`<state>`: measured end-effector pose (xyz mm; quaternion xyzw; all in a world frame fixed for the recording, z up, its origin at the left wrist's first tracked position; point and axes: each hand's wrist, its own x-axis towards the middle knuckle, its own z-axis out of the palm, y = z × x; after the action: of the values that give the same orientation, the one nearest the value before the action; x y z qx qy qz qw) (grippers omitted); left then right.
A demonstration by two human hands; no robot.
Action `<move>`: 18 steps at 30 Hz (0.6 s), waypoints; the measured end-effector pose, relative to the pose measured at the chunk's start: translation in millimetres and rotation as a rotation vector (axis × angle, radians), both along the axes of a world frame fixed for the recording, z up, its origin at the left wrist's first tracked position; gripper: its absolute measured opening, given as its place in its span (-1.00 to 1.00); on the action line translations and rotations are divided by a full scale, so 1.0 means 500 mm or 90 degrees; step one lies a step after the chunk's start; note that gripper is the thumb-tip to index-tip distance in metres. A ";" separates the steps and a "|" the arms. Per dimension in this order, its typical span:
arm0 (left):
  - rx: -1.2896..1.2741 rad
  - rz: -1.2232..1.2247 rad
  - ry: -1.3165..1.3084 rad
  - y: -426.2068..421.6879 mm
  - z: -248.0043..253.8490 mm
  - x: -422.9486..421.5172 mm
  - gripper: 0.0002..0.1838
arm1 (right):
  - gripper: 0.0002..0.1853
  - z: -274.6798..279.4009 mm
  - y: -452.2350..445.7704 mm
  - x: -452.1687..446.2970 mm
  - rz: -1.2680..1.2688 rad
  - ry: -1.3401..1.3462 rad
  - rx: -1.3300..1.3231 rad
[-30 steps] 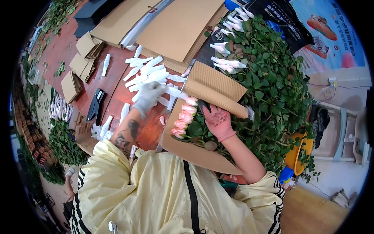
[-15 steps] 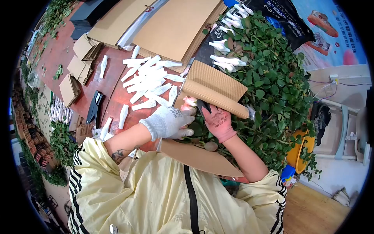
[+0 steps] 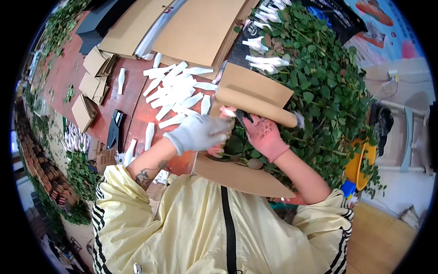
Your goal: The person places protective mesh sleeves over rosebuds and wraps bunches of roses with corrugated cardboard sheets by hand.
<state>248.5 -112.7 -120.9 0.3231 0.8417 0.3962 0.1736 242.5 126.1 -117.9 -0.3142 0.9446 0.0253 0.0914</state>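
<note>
My left hand (image 3: 198, 132), in a pale grey glove, is smeared by motion over the roses, so its finger positions are unclear. Just beyond it is a pink rose head (image 3: 227, 111), and another rose (image 3: 215, 150) shows below the hand. My right hand (image 3: 264, 137) wears a pink glove with dark fingertips. Its fingers are bent close beside the upper rose, among green leaves; whatever they grip is hidden. Both hands work between a curled corrugated cardboard sheet (image 3: 258, 106) and a brown cardboard flap (image 3: 242, 177) near my body.
White mesh sleeves (image 3: 175, 91) lie piled on the red table (image 3: 132, 100). A black stapler (image 3: 116, 130) and folded cardboard pieces (image 3: 84, 113) are at left. Large cardboard sheets (image 3: 196, 32) are stacked behind. Leafy stems with sleeved heads (image 3: 267, 61) fill the right side.
My left hand has lifted slightly off the roses and blurs, exposing the lower rose. My right hand stays beside the upper rose, its wrist a little further right. The view has shifted slightly.
</note>
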 end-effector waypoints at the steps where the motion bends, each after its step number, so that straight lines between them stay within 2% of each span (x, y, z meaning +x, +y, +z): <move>1: -0.004 -0.011 -0.004 -0.014 0.016 -0.007 -0.56 | -0.67 0.013 0.000 0.003 -0.017 -0.063 0.020; 2: 0.059 0.046 0.031 -0.031 0.039 -0.016 -0.61 | -0.67 0.031 0.000 0.011 -0.026 -0.066 0.018; 3: 0.124 0.107 0.063 -0.044 0.049 -0.020 -0.67 | -0.70 0.053 0.002 0.026 0.030 0.034 -0.009; 4: 0.123 0.136 0.120 -0.057 0.037 -0.022 -0.75 | -0.72 0.075 0.002 0.037 0.091 0.134 -0.034; 5: 0.124 0.137 0.116 -0.066 0.033 -0.019 -0.75 | -0.72 0.105 -0.006 0.043 0.092 0.131 -0.033; 7: 0.007 0.071 0.097 -0.081 0.054 -0.017 -0.79 | -0.74 0.146 -0.031 0.054 0.099 0.064 -0.113; 8: -0.022 0.051 0.033 -0.073 0.068 -0.012 -0.80 | -0.82 0.123 -0.036 0.068 0.109 0.133 -0.200; 9: -0.027 0.049 0.028 -0.066 0.066 -0.009 -0.80 | -0.82 0.109 -0.045 0.070 0.106 0.129 -0.205; 11: -0.049 0.000 0.022 -0.053 0.061 -0.007 -0.78 | -0.75 0.087 -0.059 0.069 0.106 -0.211 0.006; 16: -0.002 -0.001 0.075 -0.014 0.017 -0.010 -0.71 | -0.74 0.076 -0.061 0.059 0.146 -0.268 0.019; 18: -0.133 -0.011 0.064 -0.008 0.012 -0.017 -0.77 | -0.77 0.081 -0.061 0.055 0.025 -0.263 -0.006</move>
<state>239.8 -116.8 -114.7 0.3301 0.8832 0.2882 0.1673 269.9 95.6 -77.2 -0.3315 0.8996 -0.0423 0.2812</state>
